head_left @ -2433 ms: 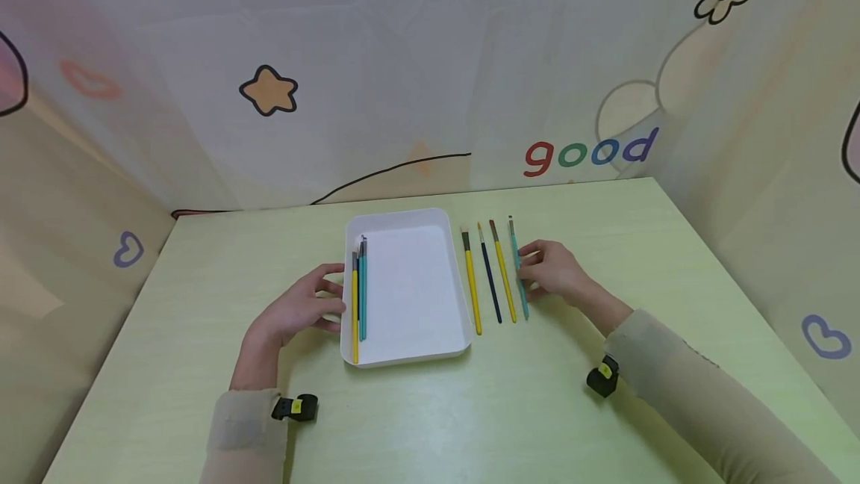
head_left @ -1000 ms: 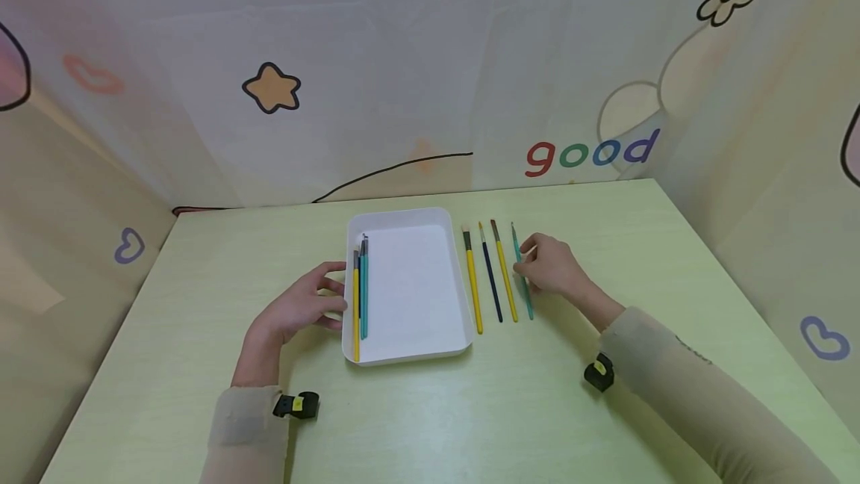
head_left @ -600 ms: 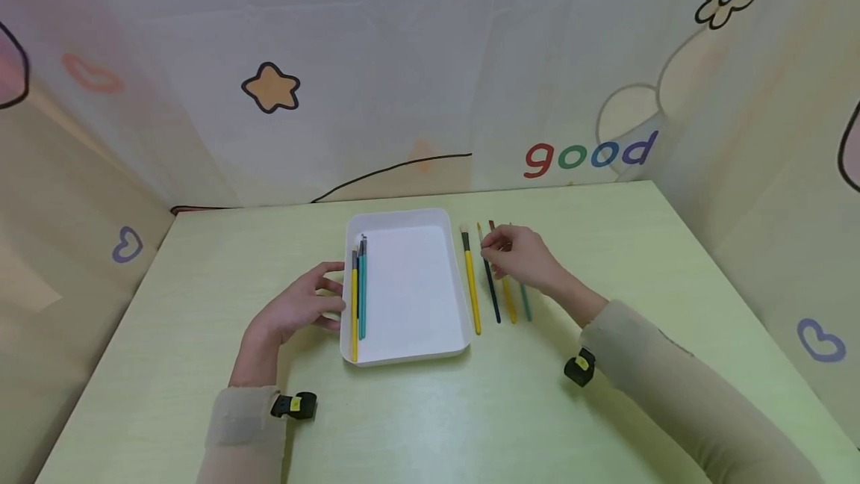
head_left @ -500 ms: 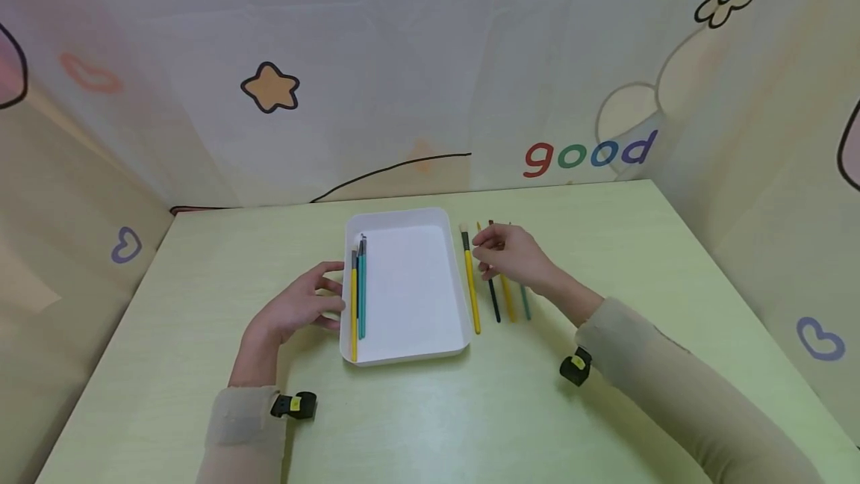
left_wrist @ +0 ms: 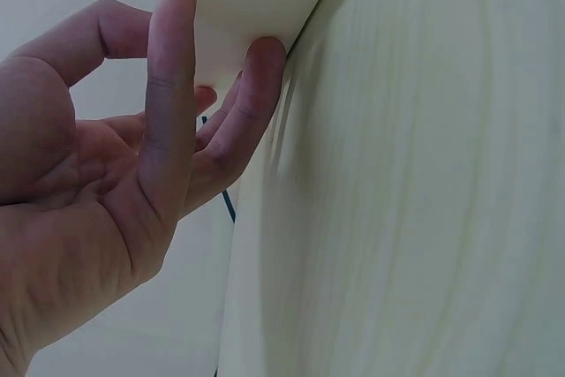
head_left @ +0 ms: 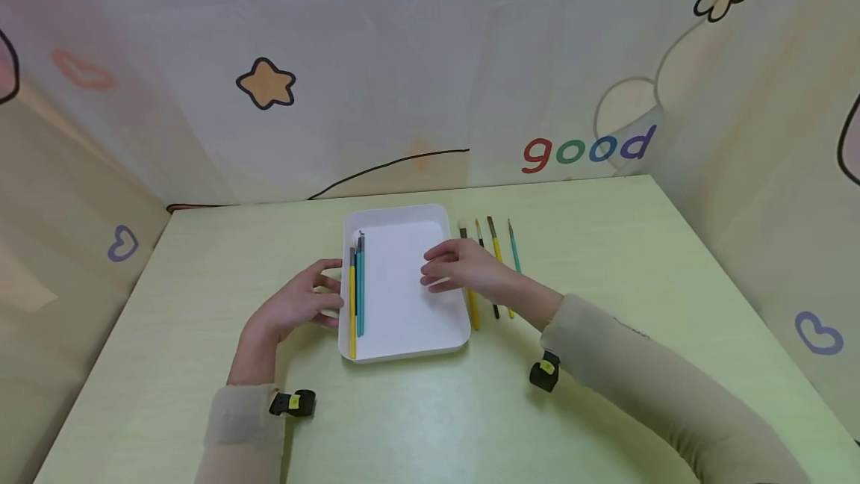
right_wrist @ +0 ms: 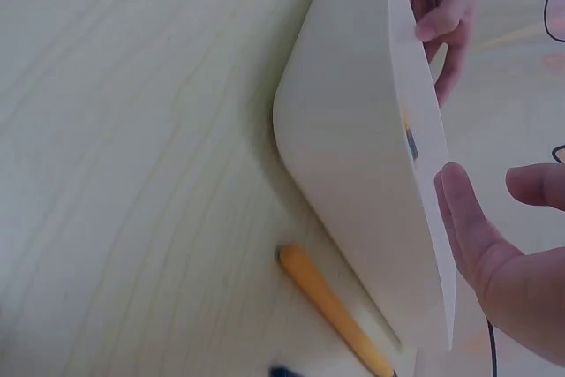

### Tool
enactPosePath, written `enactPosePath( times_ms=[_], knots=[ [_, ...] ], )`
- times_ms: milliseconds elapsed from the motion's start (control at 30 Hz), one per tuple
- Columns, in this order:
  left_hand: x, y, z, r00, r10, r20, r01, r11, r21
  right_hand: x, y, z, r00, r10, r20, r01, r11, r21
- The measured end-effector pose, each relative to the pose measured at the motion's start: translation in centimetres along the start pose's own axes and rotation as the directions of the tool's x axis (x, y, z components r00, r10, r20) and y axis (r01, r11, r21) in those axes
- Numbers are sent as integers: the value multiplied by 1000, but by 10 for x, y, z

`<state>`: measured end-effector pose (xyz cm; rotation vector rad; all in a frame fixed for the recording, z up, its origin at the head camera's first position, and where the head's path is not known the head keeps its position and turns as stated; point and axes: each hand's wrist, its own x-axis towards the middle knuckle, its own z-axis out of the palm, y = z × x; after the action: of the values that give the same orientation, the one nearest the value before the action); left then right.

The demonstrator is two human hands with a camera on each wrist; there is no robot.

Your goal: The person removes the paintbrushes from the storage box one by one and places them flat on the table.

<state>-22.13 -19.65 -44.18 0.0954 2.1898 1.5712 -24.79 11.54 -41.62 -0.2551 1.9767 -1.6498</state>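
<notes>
Left hand (head_left: 297, 306), fingers parted, touches left edge of white tray (head_left: 406, 355); hard push might skid it, rolling inside brushes (head_left: 361, 290) off that edge. Right hand (head_left: 463, 267), loosely spread, empty, over tray's right half; low sweep could scatter outside brushes (head_left: 496, 246) beside right edge.

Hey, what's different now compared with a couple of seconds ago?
The right hand has let go of the teal brush at the far right of the row and moved left, over the right part of the white tray; it holds nothing. That brush remains on the table. The left hand still touches the tray's left side, and the brushes inside lie as before.
</notes>
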Motion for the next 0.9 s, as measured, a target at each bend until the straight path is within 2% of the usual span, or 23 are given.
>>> enactPosePath(
  times_ms=[367, 900],
  knots=[
    [0, 0, 1, 1000, -12, -8, 12, 1000, 23, 14, 8, 27, 995, 87, 55, -91, 994, 66],
    [1, 0, -2, 1000, -12, 6, 12, 1000, 16, 32, 8, 68, 989, 101, 107, -114, 987, 117]
  ],
)
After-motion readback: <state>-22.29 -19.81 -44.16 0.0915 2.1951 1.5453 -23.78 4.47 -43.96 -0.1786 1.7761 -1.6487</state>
